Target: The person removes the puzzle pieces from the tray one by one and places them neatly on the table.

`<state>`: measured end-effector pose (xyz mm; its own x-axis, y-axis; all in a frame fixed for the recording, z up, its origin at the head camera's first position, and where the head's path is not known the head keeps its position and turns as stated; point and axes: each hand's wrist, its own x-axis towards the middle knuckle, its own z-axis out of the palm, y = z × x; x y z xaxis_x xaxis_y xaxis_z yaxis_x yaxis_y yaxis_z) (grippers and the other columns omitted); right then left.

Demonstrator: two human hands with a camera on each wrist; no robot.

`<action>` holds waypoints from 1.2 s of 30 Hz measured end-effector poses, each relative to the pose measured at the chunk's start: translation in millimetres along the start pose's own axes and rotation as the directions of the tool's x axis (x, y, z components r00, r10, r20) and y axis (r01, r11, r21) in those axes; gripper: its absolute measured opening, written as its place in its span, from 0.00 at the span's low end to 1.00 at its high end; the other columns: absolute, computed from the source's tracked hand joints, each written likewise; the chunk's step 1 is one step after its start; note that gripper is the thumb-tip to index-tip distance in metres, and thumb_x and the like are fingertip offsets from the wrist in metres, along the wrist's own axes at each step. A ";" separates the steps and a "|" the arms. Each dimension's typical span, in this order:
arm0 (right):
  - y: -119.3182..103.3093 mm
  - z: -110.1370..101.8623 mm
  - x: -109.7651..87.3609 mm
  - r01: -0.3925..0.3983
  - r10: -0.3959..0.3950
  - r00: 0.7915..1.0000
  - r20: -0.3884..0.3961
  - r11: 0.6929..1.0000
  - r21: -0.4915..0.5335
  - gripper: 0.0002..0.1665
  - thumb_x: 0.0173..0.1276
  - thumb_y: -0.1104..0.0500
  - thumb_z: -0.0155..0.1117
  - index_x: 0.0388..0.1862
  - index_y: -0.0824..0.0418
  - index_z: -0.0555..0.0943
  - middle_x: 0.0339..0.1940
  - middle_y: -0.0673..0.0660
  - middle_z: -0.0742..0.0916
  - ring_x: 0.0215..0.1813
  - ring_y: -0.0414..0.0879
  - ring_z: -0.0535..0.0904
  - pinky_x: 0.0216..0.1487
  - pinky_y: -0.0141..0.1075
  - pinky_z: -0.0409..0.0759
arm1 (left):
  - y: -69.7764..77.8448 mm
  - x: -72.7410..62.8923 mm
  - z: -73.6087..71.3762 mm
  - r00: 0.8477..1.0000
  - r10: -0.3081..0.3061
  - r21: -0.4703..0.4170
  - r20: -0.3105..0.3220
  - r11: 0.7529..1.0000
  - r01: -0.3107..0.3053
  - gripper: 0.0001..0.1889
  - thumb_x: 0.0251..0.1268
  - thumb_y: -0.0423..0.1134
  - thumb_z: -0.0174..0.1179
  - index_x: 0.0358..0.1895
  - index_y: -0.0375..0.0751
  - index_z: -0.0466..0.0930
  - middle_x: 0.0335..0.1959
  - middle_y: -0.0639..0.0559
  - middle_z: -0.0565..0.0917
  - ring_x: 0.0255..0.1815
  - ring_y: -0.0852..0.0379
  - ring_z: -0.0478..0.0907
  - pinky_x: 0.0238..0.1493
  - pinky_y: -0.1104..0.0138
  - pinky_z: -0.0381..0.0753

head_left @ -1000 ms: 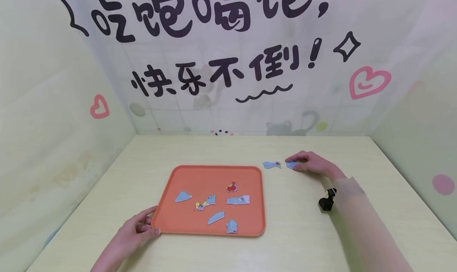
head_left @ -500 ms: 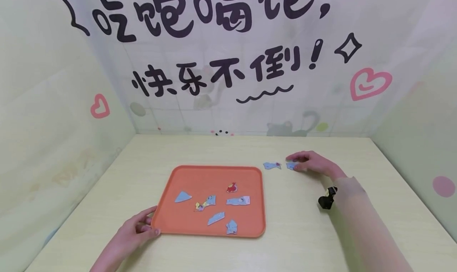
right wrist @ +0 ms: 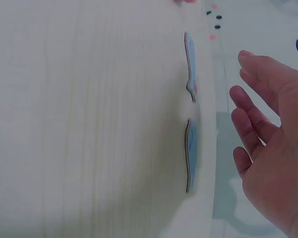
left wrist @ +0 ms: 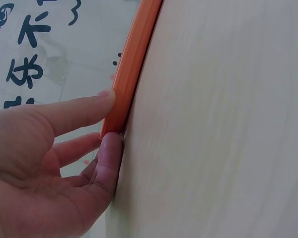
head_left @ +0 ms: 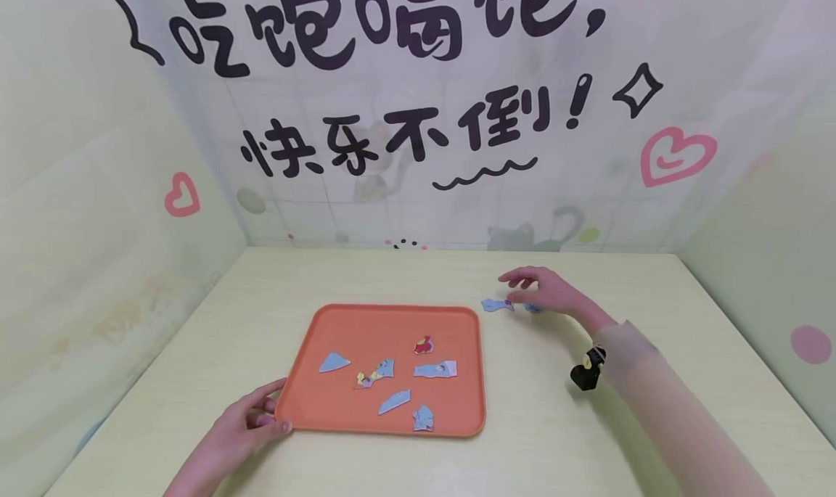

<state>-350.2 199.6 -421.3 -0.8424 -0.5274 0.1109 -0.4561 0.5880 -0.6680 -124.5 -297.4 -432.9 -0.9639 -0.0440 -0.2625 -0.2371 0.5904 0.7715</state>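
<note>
At the near-left corner of the orange tray (head_left: 385, 433), my left hand (head_left: 236, 430) grips the rim. The left wrist view shows its fingers (left wrist: 79, 110) and thumb against either side of the tray edge (left wrist: 131, 64). Several blue printed puzzle pieces lie in the tray, among them a red one (head_left: 424, 344). My right hand (head_left: 545, 291) hovers with loosely bent fingers over two blue pieces beyond the tray's far-right corner. In the right wrist view one piece (right wrist: 190, 59) and the other (right wrist: 190, 153) lie flat on the table, apart from the hand (right wrist: 275, 129).
The pale wooden table (head_left: 392, 276) ends at a printed cloth backdrop (head_left: 366, 214), with cloth walls on both sides. A small black device (head_left: 588, 372) sits at the right wrist, by the sleeve (head_left: 660, 388).
My right hand has lifted off the right-hand loose piece and shifted left over the table. That piece stays where it was. The left hand and tray have not moved.
</note>
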 end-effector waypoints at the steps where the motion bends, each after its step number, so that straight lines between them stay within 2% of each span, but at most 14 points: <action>1: -5.5 3.1 0.7 0.015 -0.015 1.000 -0.005 1.000 0.004 0.25 0.68 0.57 0.66 0.62 0.63 0.79 0.55 0.63 0.85 0.51 0.51 0.78 0.52 0.40 0.75 | 0.0 0.1 0.0 1.000 0.001 0.002 -0.001 1.000 -0.001 0.39 0.61 0.37 0.68 0.75 0.37 0.60 0.52 0.44 0.77 0.39 0.65 0.76 0.39 0.74 0.77; 8: -41.8 26.3 3.0 0.071 -0.074 0.997 0.032 0.995 0.065 0.25 0.67 0.56 0.68 0.62 0.58 0.79 0.55 0.60 0.84 0.54 0.54 0.76 0.51 0.43 0.74 | -0.8 -0.4 0.3 1.000 0.005 -0.009 0.000 1.000 -0.005 0.39 0.61 0.37 0.68 0.75 0.36 0.60 0.52 0.44 0.77 0.38 0.65 0.76 0.39 0.74 0.77; 15: -63.7 48.4 -1.2 0.136 -0.142 0.988 0.053 0.985 0.111 0.23 0.66 0.61 0.69 0.61 0.57 0.80 0.54 0.60 0.85 0.55 0.55 0.77 0.58 0.55 0.74 | -0.3 -0.9 0.4 1.000 0.009 -0.020 0.002 1.000 -0.009 0.39 0.61 0.37 0.68 0.75 0.36 0.60 0.52 0.44 0.77 0.38 0.65 0.76 0.39 0.74 0.77; 21: -74.8 68.2 -9.7 0.135 -0.144 0.986 0.080 0.986 0.100 0.21 0.66 0.57 0.69 0.59 0.52 0.82 0.52 0.54 0.86 0.54 0.49 0.78 0.57 0.49 0.74 | 1.6 -2.1 0.0 1.000 0.011 -0.019 0.001 1.000 -0.011 0.40 0.61 0.37 0.68 0.75 0.36 0.60 0.52 0.43 0.77 0.38 0.65 0.76 0.39 0.74 0.77; 24: -77.3 77.0 -13.8 0.160 -0.171 0.979 0.107 0.982 0.103 0.21 0.67 0.55 0.68 0.59 0.50 0.81 0.53 0.51 0.86 0.56 0.47 0.78 0.57 0.45 0.76 | 1.7 -1.8 -0.3 1.000 0.012 -0.013 0.003 1.000 -0.012 0.40 0.61 0.37 0.68 0.75 0.36 0.60 0.52 0.43 0.78 0.38 0.65 0.77 0.39 0.74 0.77; 28: -78.0 87.6 -17.6 0.209 -0.216 0.967 0.132 0.975 0.070 0.20 0.67 0.54 0.69 0.58 0.51 0.82 0.55 0.47 0.86 0.58 0.44 0.77 0.60 0.42 0.75 | 1.0 -0.3 -0.4 1.000 0.011 -0.017 0.005 1.000 -0.010 0.40 0.61 0.37 0.68 0.75 0.36 0.60 0.52 0.43 0.77 0.38 0.65 0.76 0.39 0.73 0.77; 31: -78.4 94.2 -20.5 0.221 -0.220 0.964 0.151 0.975 0.009 0.20 0.65 0.51 0.70 0.57 0.48 0.83 0.54 0.44 0.85 0.59 0.42 0.75 0.61 0.44 0.67 | 0.6 0.4 -0.3 1.000 0.013 -0.020 0.003 1.000 -0.013 0.40 0.61 0.37 0.68 0.75 0.36 0.60 0.52 0.43 0.77 0.38 0.65 0.76 0.39 0.73 0.76; 36: -81.5 102.4 -25.3 0.232 -0.206 0.959 0.195 0.965 -0.120 0.20 0.63 0.46 0.72 0.55 0.42 0.84 0.49 0.41 0.82 0.58 0.40 0.73 0.56 0.46 0.58 | 0.9 -0.5 -0.3 1.000 0.013 -0.020 0.003 1.000 -0.013 0.40 0.61 0.37 0.68 0.75 0.37 0.60 0.52 0.43 0.77 0.38 0.65 0.76 0.39 0.73 0.76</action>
<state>-262.4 102.2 -445.0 -0.6578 -0.7464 0.1007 -0.6700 0.5189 -0.5309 -124.2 -297.1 -431.9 -0.9665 -0.0340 -0.2542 -0.2270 0.5746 0.7863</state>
